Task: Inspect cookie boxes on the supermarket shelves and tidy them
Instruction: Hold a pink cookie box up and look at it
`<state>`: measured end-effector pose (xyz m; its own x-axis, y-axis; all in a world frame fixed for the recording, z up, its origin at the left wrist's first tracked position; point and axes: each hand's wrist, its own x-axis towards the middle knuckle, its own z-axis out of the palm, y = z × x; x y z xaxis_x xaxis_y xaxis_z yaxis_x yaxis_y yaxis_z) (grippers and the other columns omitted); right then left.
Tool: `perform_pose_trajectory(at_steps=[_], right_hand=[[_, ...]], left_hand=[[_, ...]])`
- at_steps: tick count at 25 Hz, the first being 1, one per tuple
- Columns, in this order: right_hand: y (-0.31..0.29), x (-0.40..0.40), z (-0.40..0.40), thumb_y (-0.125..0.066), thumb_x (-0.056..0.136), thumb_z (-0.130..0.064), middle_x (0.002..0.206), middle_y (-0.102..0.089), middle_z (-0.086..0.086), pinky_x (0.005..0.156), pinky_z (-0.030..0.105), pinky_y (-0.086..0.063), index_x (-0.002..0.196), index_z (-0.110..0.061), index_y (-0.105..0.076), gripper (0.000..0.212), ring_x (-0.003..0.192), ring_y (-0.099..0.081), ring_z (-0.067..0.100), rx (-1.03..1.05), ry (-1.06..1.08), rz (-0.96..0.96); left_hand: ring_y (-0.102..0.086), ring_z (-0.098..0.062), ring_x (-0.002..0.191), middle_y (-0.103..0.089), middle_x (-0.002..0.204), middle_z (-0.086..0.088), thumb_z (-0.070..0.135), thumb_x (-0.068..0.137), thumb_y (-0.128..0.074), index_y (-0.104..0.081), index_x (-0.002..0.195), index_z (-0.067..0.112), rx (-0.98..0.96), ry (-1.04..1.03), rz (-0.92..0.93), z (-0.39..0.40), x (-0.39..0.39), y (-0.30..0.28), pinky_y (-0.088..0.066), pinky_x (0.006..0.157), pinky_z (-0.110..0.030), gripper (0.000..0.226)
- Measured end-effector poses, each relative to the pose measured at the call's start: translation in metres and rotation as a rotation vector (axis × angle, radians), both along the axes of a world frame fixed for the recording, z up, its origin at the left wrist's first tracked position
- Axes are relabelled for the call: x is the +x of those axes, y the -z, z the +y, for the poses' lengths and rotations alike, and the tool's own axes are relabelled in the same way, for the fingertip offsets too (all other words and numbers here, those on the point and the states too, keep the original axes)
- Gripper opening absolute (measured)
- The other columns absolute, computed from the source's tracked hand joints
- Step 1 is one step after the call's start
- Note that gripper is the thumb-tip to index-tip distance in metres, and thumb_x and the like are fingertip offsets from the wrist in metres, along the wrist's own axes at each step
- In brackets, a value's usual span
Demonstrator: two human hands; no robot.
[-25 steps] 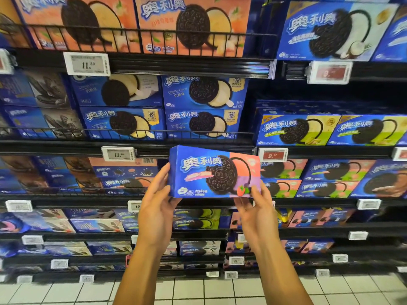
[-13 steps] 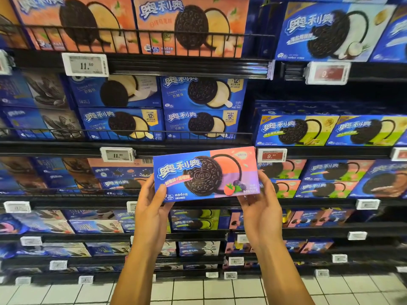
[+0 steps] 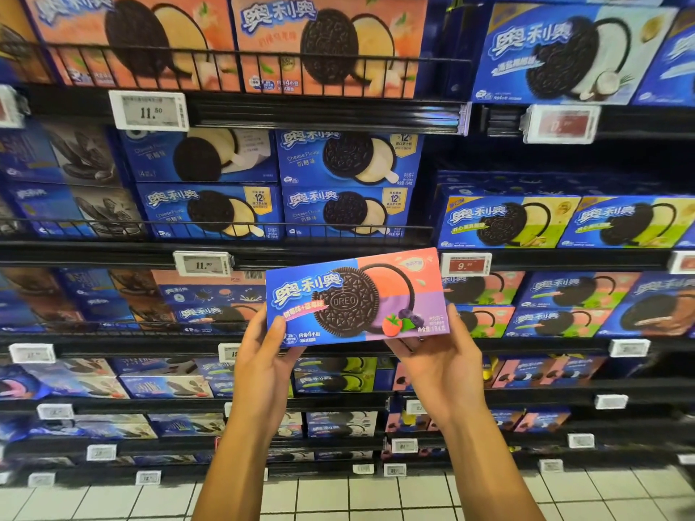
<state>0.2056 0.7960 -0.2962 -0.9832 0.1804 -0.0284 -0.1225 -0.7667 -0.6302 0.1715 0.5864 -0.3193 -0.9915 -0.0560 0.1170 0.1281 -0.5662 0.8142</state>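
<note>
While you held the raspberry-blueberry Oreo box [image 3: 357, 297] in front of the third shelf [image 3: 526, 342], its long axis ran sideways, tilted up to the right. Your left hand [image 3: 263, 366] gripped its lower-left corner and your right hand [image 3: 443, 364] cradled the lower-right, both equally near.

We are holding a cookie box [image 3: 357, 297] that is looking like printed cardboard with a smooth, slightly glossy face. Above our grip, the shelf rail [image 3: 240, 65] is showing as thin black metal wire, and the price tag [image 3: 148, 110] is sitting in a clear, shiny plastic holder. Below our grip, the floor [image 3: 376, 498] is appearing as smooth pale tiles.
</note>
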Motion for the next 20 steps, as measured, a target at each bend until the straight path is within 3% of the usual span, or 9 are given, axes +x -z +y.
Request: perform_pose_trajectory(at_steps=[9, 13, 20], right_hand=[[-0.0023, 0.0015, -0.0005, -0.049, 0.093, -0.037, 0.117, -0.073, 0.012, 0.087, 0.042, -0.058, 0.107, -0.019, -0.079, 0.037, 0.098, -0.072, 0.025, 0.030, 0.026, 0.028], [-0.0015, 0.0013, -0.0023, -0.050, 0.094, -0.037, 0.117, -0.073, 0.012, 0.089, 0.042, -0.059, 0.107, -0.020, -0.078, 0.035, 0.100, -0.070, 0.025, 0.048, 0.038, 0.006], [-0.0015, 0.0027, -0.0007, -0.052, 0.092, -0.037, 0.113, -0.074, 0.010, 0.084, 0.040, -0.060, 0.102, -0.021, -0.079, 0.033, 0.095, -0.072, 0.023, 0.046, 0.061, 0.024]], left_hand=[[-0.065, -0.008, 0.104, -0.069, 0.122, 0.003, 0.029, 0.088, -0.058, -0.062, 0.126, 0.028, -0.012, 0.009, -0.044, 0.0037, -0.0002, 0.0013, -0.057, 0.086, -0.033, 0.038], [-0.065, -0.009, 0.103, -0.069, 0.121, 0.003, 0.018, 0.098, -0.053, -0.050, 0.140, 0.019, -0.044, 0.001, -0.106, 0.0067, -0.0015, 0.0049, -0.051, 0.094, -0.041, 0.042], [-0.068, -0.009, 0.102, -0.072, 0.115, 0.001, 0.014, 0.090, -0.059, -0.054, 0.134, 0.014, -0.035, -0.025, -0.097, 0.0072, 0.0005, 0.0035, -0.058, 0.088, -0.029, 0.045]])
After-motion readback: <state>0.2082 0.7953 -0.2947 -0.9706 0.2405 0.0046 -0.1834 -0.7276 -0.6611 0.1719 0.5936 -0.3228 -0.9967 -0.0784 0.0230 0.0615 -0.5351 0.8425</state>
